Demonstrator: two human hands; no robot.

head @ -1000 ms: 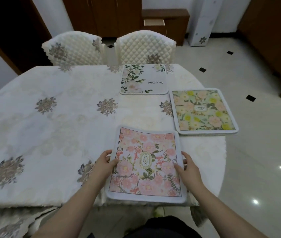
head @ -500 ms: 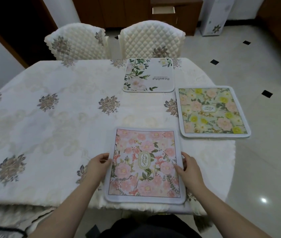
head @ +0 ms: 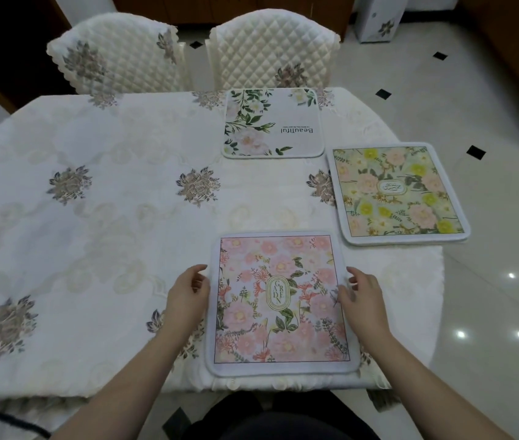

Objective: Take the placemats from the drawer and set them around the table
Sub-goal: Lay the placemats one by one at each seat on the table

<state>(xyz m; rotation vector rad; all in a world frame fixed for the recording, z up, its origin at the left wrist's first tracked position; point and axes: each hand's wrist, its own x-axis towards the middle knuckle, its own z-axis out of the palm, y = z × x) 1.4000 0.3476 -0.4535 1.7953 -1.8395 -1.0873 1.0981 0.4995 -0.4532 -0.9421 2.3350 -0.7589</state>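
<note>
A pink floral placemat [head: 280, 300] lies flat on the table [head: 99, 249] near its front edge, right in front of me. My left hand [head: 188, 296] sits at the mat's left edge with loosely curled fingers just touching the border. At the right edge my right hand [head: 361, 300] is a little blurred, and its fingertips rest on the border. Neither hand grips the mat. A yellow and pink floral placemat [head: 397, 192] lies at the table's right end. A white placemat with green leaves [head: 272, 122] lies at the far side.
The table wears a cream cloth with embroidered flowers. Two quilted cream chairs [head: 118, 49] [head: 270, 46] stand at the far side. Glossy tiled floor [head: 489, 281] lies to the right. Dark wooden cabinets line the back wall.
The pink placemat has gone from overhanging the front edge to lying flat and fully on the table. Both hands have loosened from its side edges.
</note>
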